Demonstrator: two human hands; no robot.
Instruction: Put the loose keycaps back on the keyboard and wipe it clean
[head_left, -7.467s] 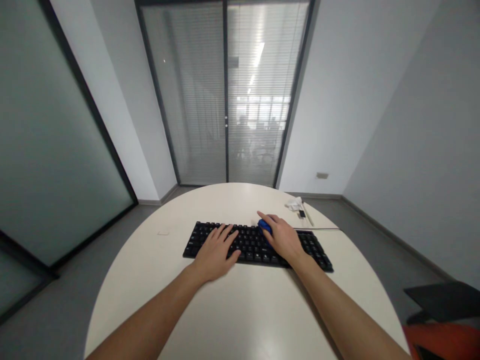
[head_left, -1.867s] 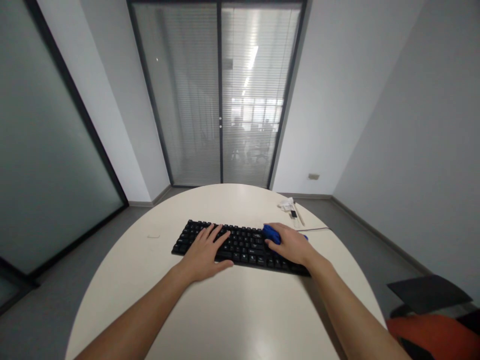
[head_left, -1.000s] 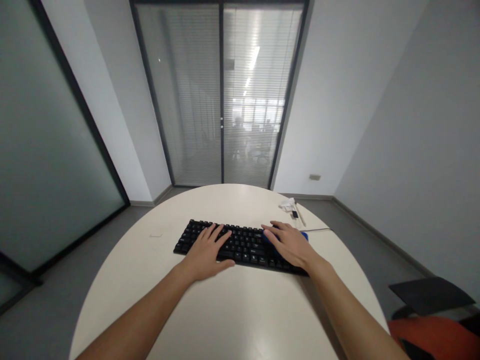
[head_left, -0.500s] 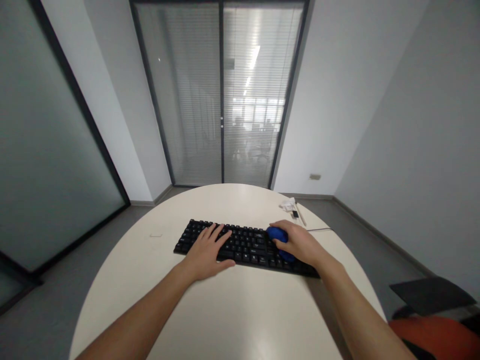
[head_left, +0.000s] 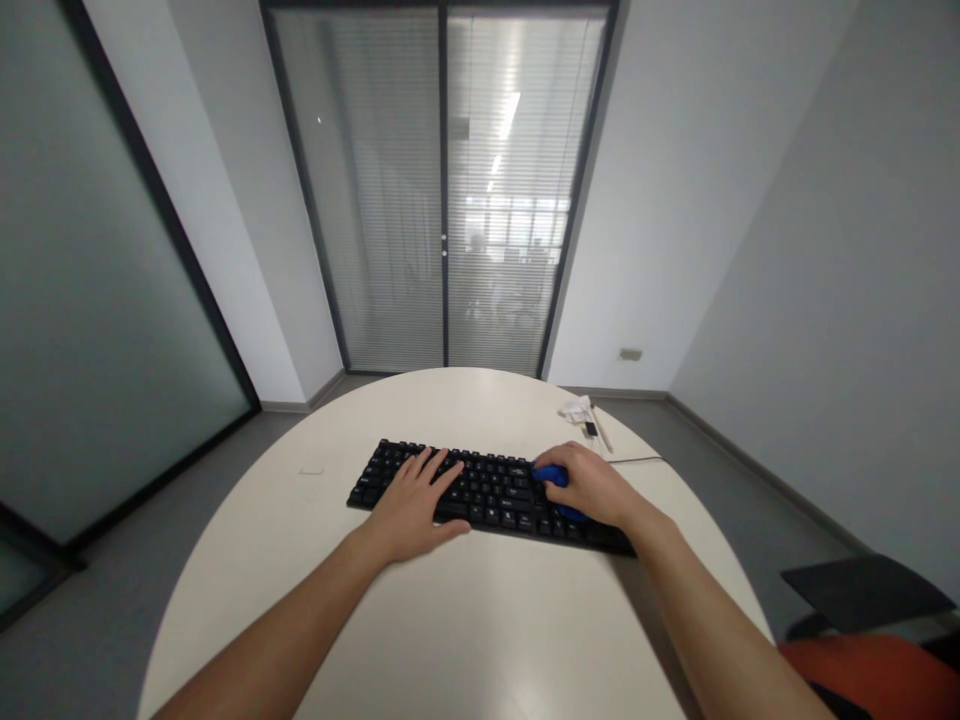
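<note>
A black keyboard (head_left: 487, 492) lies slightly slanted across the round table. My left hand (head_left: 414, 508) rests on its left part with the fingers spread flat and the thumb stretched out along the near edge. My right hand (head_left: 594, 485) is over the right end of the keyboard, its fingers closed around a soft blue lump of cleaning gel (head_left: 551, 474). Some of the blue shows between thumb and fingers, and more shows below the thumb against the keys. The palm hides the rest of it and several keys.
The white table (head_left: 450, 620) has a crumpled white wrapper (head_left: 576, 408), a small black piece (head_left: 591, 429) and a thin stick (head_left: 602, 430) at its far right. A dark cable (head_left: 637, 459) runs off the right edge. An orange and black chair (head_left: 870, 670) stands at right.
My right hand has closed more tightly on the blue gel and shifted slightly, so less of the gel shows. My left hand and the keyboard stay in place.
</note>
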